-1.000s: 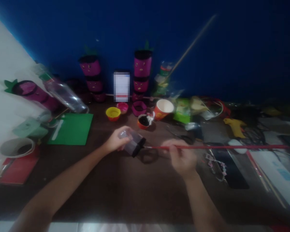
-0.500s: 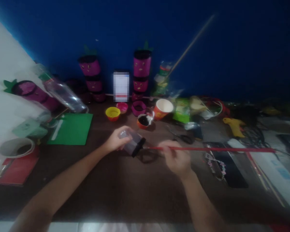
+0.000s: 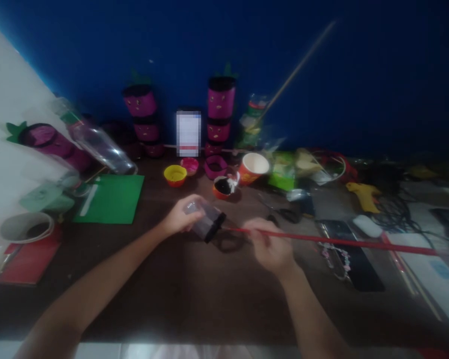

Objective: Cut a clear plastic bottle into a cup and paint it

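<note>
My left hand [image 3: 180, 215] is closed around a clear plastic cup-like piece [image 3: 201, 222], maybe a cut bottle end, tilted with its black rim to the right. In my right hand [image 3: 271, 244] is a long red-handled paintbrush [image 3: 333, 241], pinched near its left end. The brush tip lies close to the black rim; blur hides whether it touches. Beyond the hands stands a small orange container [image 3: 221, 188] with black inside and white on its edge. Beside it are a yellow cup [image 3: 174, 175], a pink cup [image 3: 189, 166] and a purple ring-like piece [image 3: 215, 168].
Purple tiered figures [image 3: 220, 102] with faces stand along the blue wall. A clear bottle [image 3: 101, 144] leans at the left above a green sheet [image 3: 114, 199]. An orange-and-white paper cup [image 3: 253, 167], a yellow glue gun [image 3: 362, 196] and a black phone [image 3: 359, 269] with a bracelet are at the right.
The right end of the paintbrush handle has dropped, so the brush slants more. My right hand has turned slightly; my left hand and the clear piece stay nearly in place.
</note>
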Available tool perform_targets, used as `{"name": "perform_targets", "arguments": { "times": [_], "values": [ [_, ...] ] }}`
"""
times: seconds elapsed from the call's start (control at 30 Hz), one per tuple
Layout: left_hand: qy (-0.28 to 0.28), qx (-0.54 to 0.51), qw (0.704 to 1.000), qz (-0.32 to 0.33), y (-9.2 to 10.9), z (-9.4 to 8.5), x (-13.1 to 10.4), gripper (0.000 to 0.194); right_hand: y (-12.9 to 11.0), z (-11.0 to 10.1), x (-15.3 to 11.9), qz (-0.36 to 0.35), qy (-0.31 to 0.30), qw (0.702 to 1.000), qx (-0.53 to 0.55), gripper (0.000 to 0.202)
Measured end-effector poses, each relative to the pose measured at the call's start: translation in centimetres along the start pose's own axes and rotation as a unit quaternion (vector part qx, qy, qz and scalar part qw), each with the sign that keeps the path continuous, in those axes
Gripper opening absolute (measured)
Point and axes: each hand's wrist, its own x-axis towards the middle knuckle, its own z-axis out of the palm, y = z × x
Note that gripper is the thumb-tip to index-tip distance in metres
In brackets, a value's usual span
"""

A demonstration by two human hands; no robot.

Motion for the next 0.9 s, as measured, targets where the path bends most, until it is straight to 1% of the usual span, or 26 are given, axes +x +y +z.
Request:
{"name": "perform_targets", "arguments": {
  "times": [0.13,0.23,0.37,0.47,0.53,0.6,0.63,0.7,0.77,0.83,0.9],
  "values": [
    [-0.003,-0.001,1.000,0.006,-0.09,-0.03,0.01,0.052,0.20,0.08,0.00,-0.006,0.011,1.000,0.025,0.013],
    [0.000,-0.002,1.000,0.007,-0.19,-0.04,0.04,0.053,0.09,0.08,0.05,-0.004,-0.001,1.000,0.008,0.012],
    [0.006,-0.004,1.000,0.000,0.05,0.11,0.01,0.054,-0.06,-0.01,0.09,0.016,0.030,0.999,0.011,0.012],
    [0.008,0.000,1.000,-0.008,0.42,0.25,-0.05,0.053,-0.15,-0.17,0.19,0.014,0.013,1.000,-0.001,0.013],
    [0.012,0.001,1.000,-0.011,0.58,0.29,-0.07,0.053,-0.17,-0.25,0.21,0.010,0.032,0.999,-0.012,0.014],
    [0.012,0.000,1.000,-0.011,0.59,0.29,-0.05,0.053,-0.13,-0.27,0.16,0.010,0.065,0.998,0.001,0.014],
    [0.011,-0.001,1.000,-0.010,0.54,0.28,-0.03,0.053,-0.10,-0.26,0.11,0.011,0.070,0.997,0.014,0.015],
    [0.008,-0.003,1.000,-0.005,0.39,0.23,0.02,0.053,-0.02,-0.23,0.01,0.010,0.051,0.998,0.032,0.016],
    [0.007,-0.004,1.000,-0.002,0.24,0.18,0.05,0.053,0.02,-0.23,-0.04,0.008,0.027,0.999,0.026,0.016],
    [0.005,0.000,1.000,-0.001,0.16,0.14,0.05,0.054,0.03,-0.27,-0.03,0.008,0.044,0.999,0.017,0.015],
    [0.004,0.002,1.000,0.000,0.16,0.13,0.03,0.055,0.00,-0.30,0.01,0.003,0.067,0.997,0.035,0.014]
  ]
}}
